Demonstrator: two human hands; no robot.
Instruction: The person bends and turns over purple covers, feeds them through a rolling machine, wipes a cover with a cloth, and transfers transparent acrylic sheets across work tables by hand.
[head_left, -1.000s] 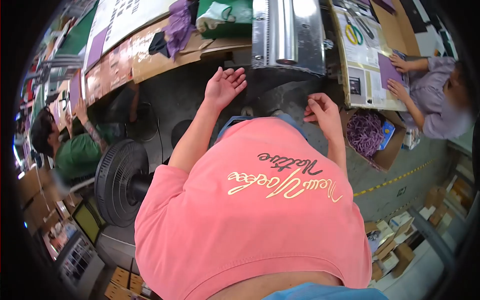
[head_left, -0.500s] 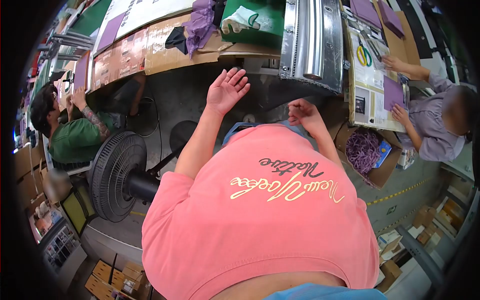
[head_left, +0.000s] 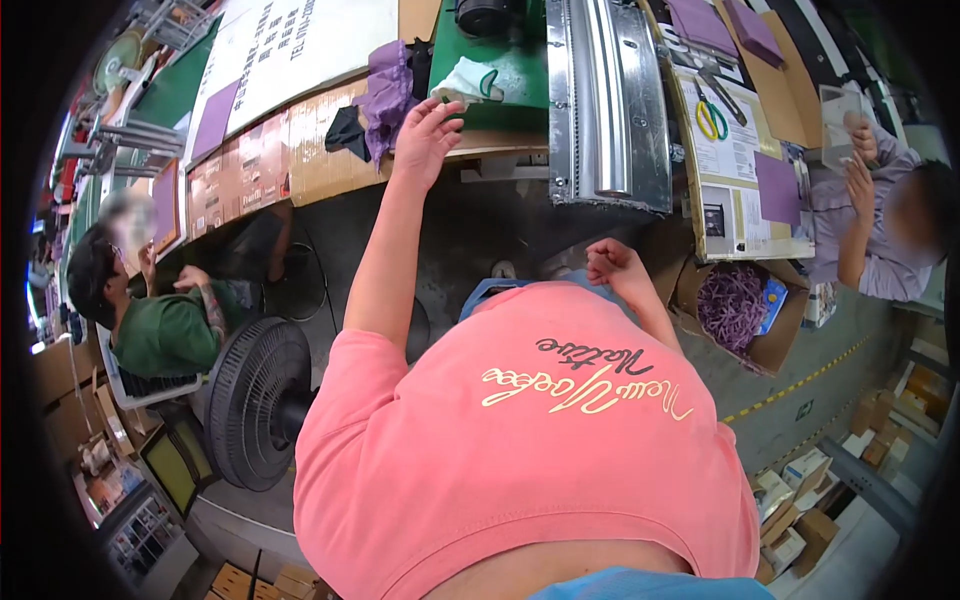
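Observation:
My left hand (head_left: 428, 140) is stretched out to the bench edge, palm up, fingers apart and slightly bent. Its fingertips are right by a white glove (head_left: 468, 80) with green trim; whether they touch it I cannot tell. The glove lies on a green bench surface (head_left: 520, 112). Close to that hand, a crumpled purple cloth (head_left: 388, 95) hangs over the edge beside a black cloth (head_left: 346, 133). My right hand (head_left: 612, 264) hovers low in front of my waist, its fingers curled in and no object visible in them.
A metal roller machine (head_left: 607, 110) stands at the bench. Right of it, scissors (head_left: 712, 118) lie on a worktable; below sits a box of purple shreds (head_left: 740, 305). A black fan (head_left: 262, 400) stands at left. Co-workers sit on both sides, one holding a clear sheet (head_left: 842, 125).
My left hand has moved forward and up to the glove. My right hand has dropped slightly, still curled. The co-worker on the right has raised both hands with a clear sheet.

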